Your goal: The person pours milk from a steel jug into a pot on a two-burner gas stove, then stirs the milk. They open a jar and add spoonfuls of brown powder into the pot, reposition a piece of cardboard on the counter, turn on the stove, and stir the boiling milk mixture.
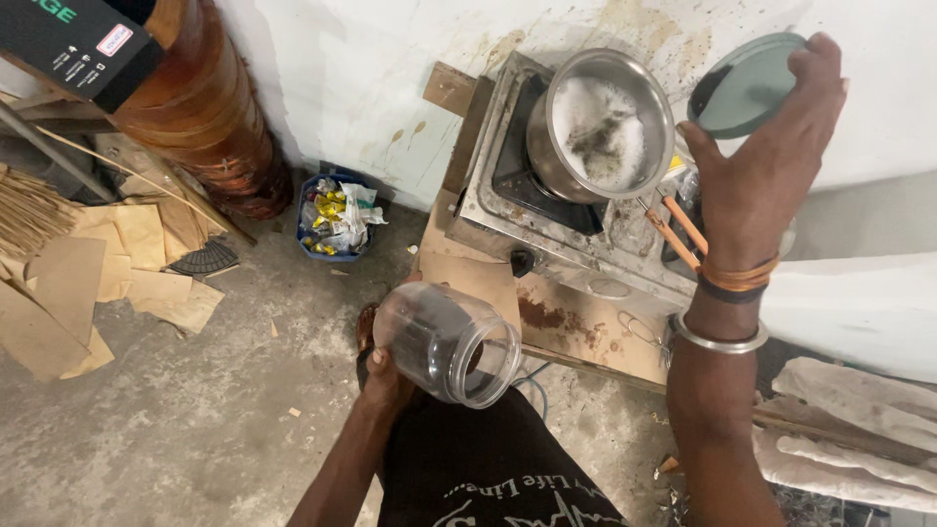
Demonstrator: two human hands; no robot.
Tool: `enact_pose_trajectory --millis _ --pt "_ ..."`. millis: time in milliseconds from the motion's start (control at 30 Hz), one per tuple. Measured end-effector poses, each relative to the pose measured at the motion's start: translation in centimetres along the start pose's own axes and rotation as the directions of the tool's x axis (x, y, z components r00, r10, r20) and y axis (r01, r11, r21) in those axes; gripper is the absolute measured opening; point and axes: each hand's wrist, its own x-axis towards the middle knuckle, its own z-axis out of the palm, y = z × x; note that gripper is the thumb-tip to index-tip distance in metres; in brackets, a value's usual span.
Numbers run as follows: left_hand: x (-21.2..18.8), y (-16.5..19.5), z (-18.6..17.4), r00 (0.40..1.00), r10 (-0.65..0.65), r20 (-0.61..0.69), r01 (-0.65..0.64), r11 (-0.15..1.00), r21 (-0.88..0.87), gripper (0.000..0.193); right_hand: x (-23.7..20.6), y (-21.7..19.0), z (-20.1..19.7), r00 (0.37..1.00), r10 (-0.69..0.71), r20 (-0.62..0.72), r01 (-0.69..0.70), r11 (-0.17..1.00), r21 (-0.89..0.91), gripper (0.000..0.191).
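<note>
- Bare concrete floor (195, 410) and a stained white wall (371, 78) frame a makeshift cooking corner, seen from above by the person at work.
- Far right, a single-burner steel stove (547, 220) sits on a low wooden board (586, 327); on it stands a steel pot (600, 127) with white froth inside, its handle pointing toward the near right.
- The left hand (386, 376) cradles a clear plastic jar (449, 342) from below, in the near centre, just short of the stove. Its grip is wrapped around the jar's base, and the jar is tipped on its side with the open mouth facing right, toward the pot; a dark content shows inside.
- The right hand (766, 166), arm stretched forward and wrist banded with bangles, is raised beside the pot. Its fingertips pinch the rim of a round grey-green lid (747, 83), held clear of the jar's mouth so the opening stays free.
- Against the wall at the left, a blue bin (337, 220) holds wrappers; scraps of cardboard (98, 283) and a straw broom (29, 210) lie farther left, well apart from the stove.
</note>
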Motion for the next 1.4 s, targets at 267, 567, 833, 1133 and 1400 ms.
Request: enact_pose_trajectory --millis 267,567,833,1133,1400 --pt "0.3 -1.5 -1.7 0.99 -0.13 -0.049 0.126 0.989 -0.078 0.134 -1.5 -0.1 0.8 0.977 0.138 0.164 -0.123 0.987 -0.1 0.103" --pt "-0.4 -2.0 -1.3 0.877 -0.407 0.255 0.459 0.866 -0.198 0.13 -14.7 -11.3 0.4 0.815 -0.2 0.543 -0.288 0.674 0.68 0.119" --pt "-1.4 -0.2 -1.6 0.887 -0.428 0.171 0.448 0.888 -0.1 0.126 -18.4 -9.3 2.3 0.644 -0.034 0.764 -0.717 0.319 0.619 0.074" --pt "0.2 0.1 -1.2 0.966 -0.254 0.044 0.257 0.961 -0.101 0.121 -19.3 -10.7 7.7 0.865 0.243 0.438 -0.349 0.92 0.179 0.028" --pt "-0.2 -0.6 -1.6 0.972 -0.234 0.008 0.232 0.958 -0.169 0.117 -19.0 -10.7 7.9 0.862 0.298 0.41 -0.38 0.915 0.134 0.033"
